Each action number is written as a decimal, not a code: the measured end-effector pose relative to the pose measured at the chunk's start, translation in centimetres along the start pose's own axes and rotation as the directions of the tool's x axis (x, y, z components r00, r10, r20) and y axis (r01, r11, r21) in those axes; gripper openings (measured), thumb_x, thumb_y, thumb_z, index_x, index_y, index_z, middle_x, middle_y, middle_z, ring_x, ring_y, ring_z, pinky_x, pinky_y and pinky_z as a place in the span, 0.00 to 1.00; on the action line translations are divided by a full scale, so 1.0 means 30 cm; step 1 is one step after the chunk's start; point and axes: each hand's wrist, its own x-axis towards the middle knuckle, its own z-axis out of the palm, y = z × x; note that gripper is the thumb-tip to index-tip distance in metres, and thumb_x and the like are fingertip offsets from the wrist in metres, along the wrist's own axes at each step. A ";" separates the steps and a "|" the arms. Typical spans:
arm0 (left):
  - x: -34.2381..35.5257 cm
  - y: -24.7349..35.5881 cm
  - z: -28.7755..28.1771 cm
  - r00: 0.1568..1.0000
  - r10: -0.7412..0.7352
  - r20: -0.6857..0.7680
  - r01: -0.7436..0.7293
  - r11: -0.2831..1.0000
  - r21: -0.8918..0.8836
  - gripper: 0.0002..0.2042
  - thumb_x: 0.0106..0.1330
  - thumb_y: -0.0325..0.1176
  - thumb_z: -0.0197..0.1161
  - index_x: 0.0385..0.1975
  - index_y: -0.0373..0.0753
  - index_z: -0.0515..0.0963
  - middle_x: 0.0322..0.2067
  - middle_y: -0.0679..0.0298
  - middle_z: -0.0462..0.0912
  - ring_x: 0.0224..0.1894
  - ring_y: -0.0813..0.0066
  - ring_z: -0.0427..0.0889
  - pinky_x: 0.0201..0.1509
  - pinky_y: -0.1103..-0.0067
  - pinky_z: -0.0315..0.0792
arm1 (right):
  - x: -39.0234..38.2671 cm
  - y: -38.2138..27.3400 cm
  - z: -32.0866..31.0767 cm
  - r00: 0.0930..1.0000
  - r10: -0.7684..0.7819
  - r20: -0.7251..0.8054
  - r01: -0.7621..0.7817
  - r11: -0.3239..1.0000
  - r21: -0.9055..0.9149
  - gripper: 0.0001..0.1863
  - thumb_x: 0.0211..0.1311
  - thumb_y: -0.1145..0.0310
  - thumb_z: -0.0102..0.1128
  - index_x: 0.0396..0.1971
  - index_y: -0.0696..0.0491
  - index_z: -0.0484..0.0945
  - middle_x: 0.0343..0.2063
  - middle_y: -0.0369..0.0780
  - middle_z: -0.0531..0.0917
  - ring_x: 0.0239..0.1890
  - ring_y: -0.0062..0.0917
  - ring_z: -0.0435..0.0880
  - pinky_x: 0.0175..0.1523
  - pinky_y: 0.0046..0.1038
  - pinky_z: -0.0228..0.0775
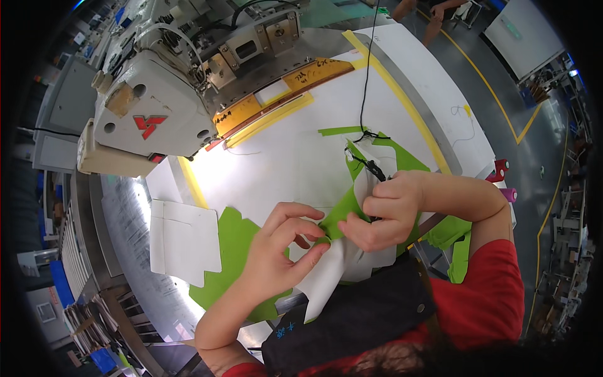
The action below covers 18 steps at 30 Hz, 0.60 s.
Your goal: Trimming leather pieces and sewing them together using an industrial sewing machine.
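A green fabric piece with white backing (340,213) is folded up between my hands, with tangled black thread (372,166) along its upper part. My left hand (286,242) pinches the edge of that piece between thumb and fingers. My right hand (392,213) is closed over the right part of it; a thin grey pointed object (362,253) shows below the fingers, partly hidden. A loose white-and-green piece (182,232) lies at the left on the white work board (264,173). More green fabric (447,234) hangs at the right edge.
A white industrial sewing machine (151,107) with yellow guide strips (282,85) stands at the upper left. A black cord (365,81) hangs over the board. Red spools (499,169) and magenta ones (509,195) sit at the right edge. Another person's legs (433,25) show at the top, beyond the board.
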 end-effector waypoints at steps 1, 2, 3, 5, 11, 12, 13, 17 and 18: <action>0.002 0.001 0.005 0.999 -0.033 0.031 0.034 0.999 -0.029 0.13 0.50 0.21 0.67 0.32 0.40 0.72 0.34 0.65 0.75 0.28 0.77 0.76 0.29 0.84 0.72 | 0.001 0.001 0.000 1.000 -0.013 -0.009 0.013 1.000 0.008 0.04 0.49 0.67 0.54 0.19 0.48 0.73 0.26 0.28 0.71 0.18 0.13 0.62 0.22 0.17 0.48; 0.004 0.000 0.006 0.996 -0.065 0.063 0.069 0.996 -0.057 0.13 0.49 0.21 0.68 0.31 0.40 0.71 0.34 0.65 0.75 0.27 0.78 0.76 0.27 0.84 0.72 | 0.002 -0.001 0.004 1.000 -0.013 -0.010 0.013 1.000 0.009 0.04 0.49 0.67 0.54 0.19 0.48 0.73 0.26 0.28 0.71 0.18 0.13 0.62 0.22 0.17 0.48; 0.003 -0.002 0.006 0.996 -0.066 0.063 0.070 0.996 -0.056 0.13 0.49 0.21 0.68 0.31 0.40 0.71 0.34 0.65 0.75 0.27 0.78 0.76 0.27 0.84 0.72 | 0.002 -0.004 0.009 1.000 -0.009 -0.023 0.010 1.000 0.013 0.04 0.49 0.67 0.54 0.19 0.48 0.73 0.26 0.28 0.71 0.18 0.13 0.62 0.22 0.17 0.48; 0.000 -0.010 0.008 0.992 -0.093 0.085 0.096 0.995 -0.033 0.13 0.49 0.21 0.68 0.28 0.41 0.70 0.35 0.66 0.76 0.25 0.78 0.76 0.25 0.83 0.71 | 0.001 -0.015 0.010 0.999 -0.004 -0.035 0.005 1.000 0.018 0.04 0.49 0.67 0.54 0.19 0.48 0.73 0.26 0.28 0.71 0.18 0.13 0.62 0.22 0.17 0.48; -0.019 -0.060 0.037 0.983 0.180 -0.020 -0.166 0.940 0.298 0.12 0.46 0.21 0.68 0.27 0.41 0.73 0.35 0.66 0.78 0.22 0.75 0.77 0.21 0.81 0.70 | -0.013 -0.030 0.005 0.999 0.045 0.017 -0.047 0.997 0.069 0.05 0.44 0.70 0.58 0.25 0.47 0.78 0.26 0.26 0.72 0.20 0.15 0.60 0.23 0.18 0.45; -0.019 -0.063 0.036 0.984 0.179 -0.019 -0.166 0.940 0.297 0.12 0.46 0.21 0.68 0.27 0.41 0.73 0.35 0.66 0.78 0.22 0.75 0.77 0.21 0.81 0.70 | -0.014 -0.030 0.002 0.998 0.061 0.027 -0.063 0.996 0.065 0.02 0.46 0.70 0.58 0.22 0.48 0.76 0.24 0.27 0.71 0.19 0.14 0.62 0.22 0.17 0.47; -0.020 -0.066 0.035 0.967 0.247 -0.063 -0.214 0.919 0.330 0.11 0.46 0.22 0.68 0.27 0.41 0.74 0.35 0.66 0.79 0.22 0.74 0.78 0.21 0.81 0.70 | -0.015 -0.031 -0.003 0.996 0.077 0.039 -0.080 0.995 0.060 0.03 0.47 0.69 0.58 0.20 0.49 0.74 0.23 0.29 0.69 0.18 0.14 0.63 0.21 0.17 0.50; -0.030 -0.079 0.032 0.925 0.371 -0.084 -0.312 0.866 0.391 0.09 0.46 0.23 0.67 0.26 0.40 0.76 0.34 0.66 0.81 0.23 0.75 0.79 0.22 0.81 0.71 | -0.021 -0.030 -0.030 0.958 0.182 0.221 -0.237 0.937 0.258 0.06 0.46 0.69 0.63 0.27 0.49 0.78 0.21 0.29 0.68 0.18 0.16 0.64 0.20 0.19 0.49; -0.030 -0.079 0.031 0.925 0.372 -0.082 -0.314 0.866 0.388 0.09 0.46 0.23 0.67 0.26 0.40 0.76 0.34 0.66 0.81 0.23 0.75 0.79 0.22 0.81 0.71 | -0.017 -0.025 -0.037 0.913 0.222 0.341 -0.345 0.867 0.359 0.09 0.46 0.66 0.65 0.29 0.49 0.77 0.22 0.30 0.69 0.18 0.18 0.67 0.19 0.21 0.53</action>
